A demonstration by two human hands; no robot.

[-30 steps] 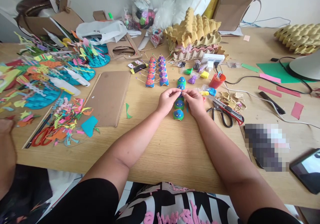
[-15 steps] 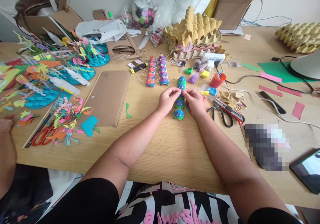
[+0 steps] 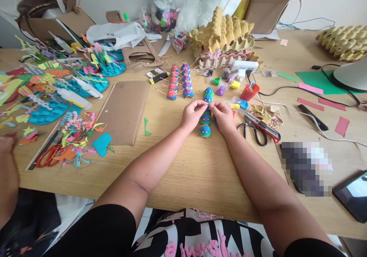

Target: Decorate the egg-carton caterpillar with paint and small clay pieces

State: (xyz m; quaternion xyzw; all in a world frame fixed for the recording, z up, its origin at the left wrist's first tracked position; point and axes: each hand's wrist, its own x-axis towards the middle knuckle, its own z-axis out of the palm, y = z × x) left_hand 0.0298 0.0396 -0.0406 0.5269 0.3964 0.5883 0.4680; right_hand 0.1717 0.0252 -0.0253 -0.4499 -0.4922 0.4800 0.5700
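Note:
My left hand (image 3: 194, 115) and my right hand (image 3: 223, 115) meet fingertip to fingertip over a column of blue and green domed pieces (image 3: 205, 131) with small yellow dots. Both hands are closed in a pinch. Whatever lies between the fingertips is too small to make out. The hands hide part of the column's middle. Beyond them to the left stand a red and blue bumpy strip (image 3: 172, 82) and a purple and blue one (image 3: 186, 80), with thin pins sticking out.
Scissors (image 3: 259, 134) and a red cutter (image 3: 266, 129) lie right of my right hand, near a red cup (image 3: 249, 92). Cardboard (image 3: 123, 112) and paper scraps (image 3: 77, 138) are at left. Egg trays (image 3: 223, 31) stand behind. Another person's arm (image 3: 8, 180) rests at the far left.

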